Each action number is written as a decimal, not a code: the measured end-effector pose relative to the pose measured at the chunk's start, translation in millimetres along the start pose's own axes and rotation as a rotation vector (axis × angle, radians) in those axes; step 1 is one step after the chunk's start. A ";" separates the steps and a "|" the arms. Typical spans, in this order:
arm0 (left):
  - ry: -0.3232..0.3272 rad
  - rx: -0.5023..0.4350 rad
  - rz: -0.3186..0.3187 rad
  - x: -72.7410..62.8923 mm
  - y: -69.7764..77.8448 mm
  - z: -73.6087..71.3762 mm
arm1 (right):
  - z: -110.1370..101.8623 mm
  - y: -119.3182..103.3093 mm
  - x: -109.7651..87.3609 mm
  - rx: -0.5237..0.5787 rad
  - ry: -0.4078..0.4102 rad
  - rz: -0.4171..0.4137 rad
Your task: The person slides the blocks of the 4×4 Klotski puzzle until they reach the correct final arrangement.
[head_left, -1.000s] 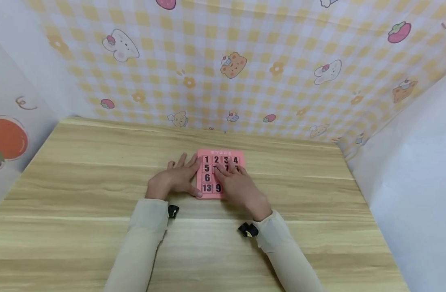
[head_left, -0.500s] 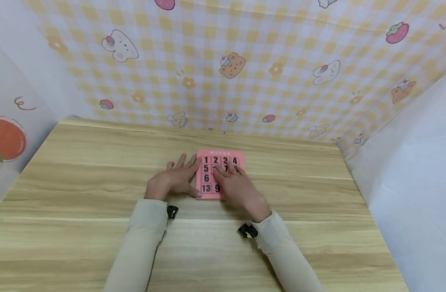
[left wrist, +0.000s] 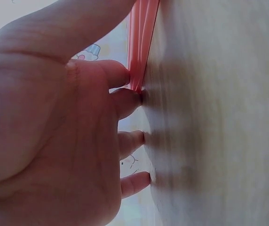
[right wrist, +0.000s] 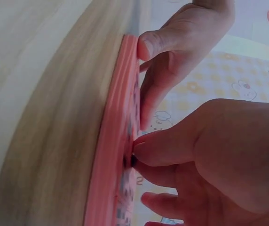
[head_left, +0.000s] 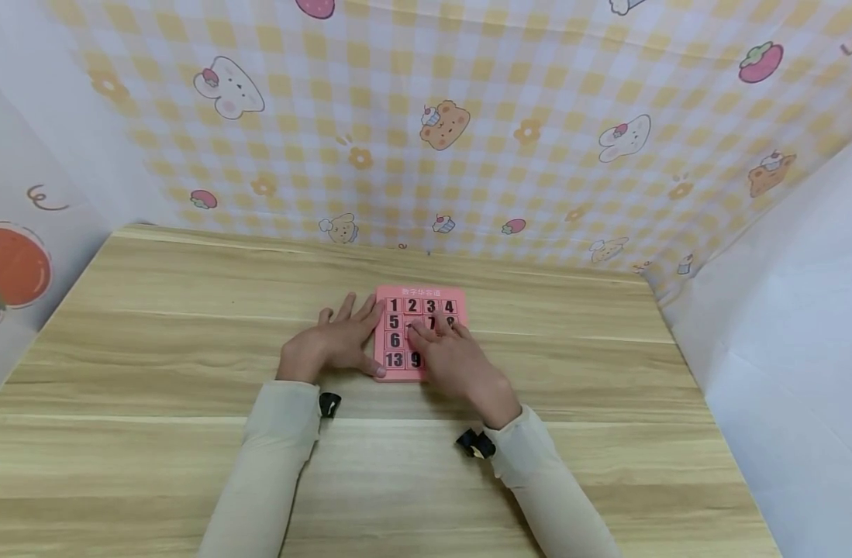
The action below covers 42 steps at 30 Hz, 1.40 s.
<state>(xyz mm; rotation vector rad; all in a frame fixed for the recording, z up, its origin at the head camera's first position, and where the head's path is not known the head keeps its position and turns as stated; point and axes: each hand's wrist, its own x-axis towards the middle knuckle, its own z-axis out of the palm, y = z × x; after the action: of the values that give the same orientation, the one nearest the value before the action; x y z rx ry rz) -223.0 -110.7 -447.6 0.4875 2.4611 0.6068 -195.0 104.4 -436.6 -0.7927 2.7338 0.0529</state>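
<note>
A pink sliding number puzzle [head_left: 421,292] lies flat on the wooden table, black numerals on its tiles. Visible ones include 1, 2, 3, 4, 5, 6, 7, 13 and 9. My left hand [head_left: 331,341] spreads along its left edge, with the thumb on the near-left corner and a finger against the side; in the left wrist view the other fingertips reach the table. Over the puzzle's middle and lower right lies my right hand [head_left: 457,358]. In the right wrist view its thumb [right wrist: 160,146] and forefinger meet at the tile surface. The tiles beneath this hand are hidden.
The wooden table [head_left: 188,449] extends around the puzzle on every side. A yellow checked cloth [head_left: 391,186] with cartoon prints hangs behind it. White walls [head_left: 802,294] stand at left and right. Each wrist bears a small black device [head_left: 476,443].
The right hand has drawn very slightly toward the near side, and a little more of the 7 and 8 tiles shows. My left hand stays in place on the puzzle's edge.
</note>
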 end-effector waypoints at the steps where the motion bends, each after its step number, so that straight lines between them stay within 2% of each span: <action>1: -0.001 -0.001 -0.001 -0.2 0.1 -0.2 | -0.3 -0.4 -0.8 -0.003 -0.005 -0.002; 23: -0.001 0.009 -0.002 1.2 -0.2 -1.0 | -9.5 -7.5 -13.8 -0.008 -0.062 -0.025; 29: 0.004 0.019 -0.001 2.4 -1.6 -1.2 | -14.5 5.6 -15.4 0.060 -0.025 -0.043; 35: 0.003 0.008 -0.001 3.4 -2.0 -0.5 | -22.1 28.5 -20.7 0.136 0.054 -0.001; 42: 0.003 -0.009 -0.007 3.7 -2.0 -0.5 | -25.6 44.1 -24.3 0.164 0.075 0.037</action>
<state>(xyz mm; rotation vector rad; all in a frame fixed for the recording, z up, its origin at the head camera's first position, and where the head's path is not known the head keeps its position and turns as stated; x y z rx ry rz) -226.6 -110.7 -449.8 0.4745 2.4608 0.6159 -205.6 151.4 -407.1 -0.7121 2.7792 -0.1943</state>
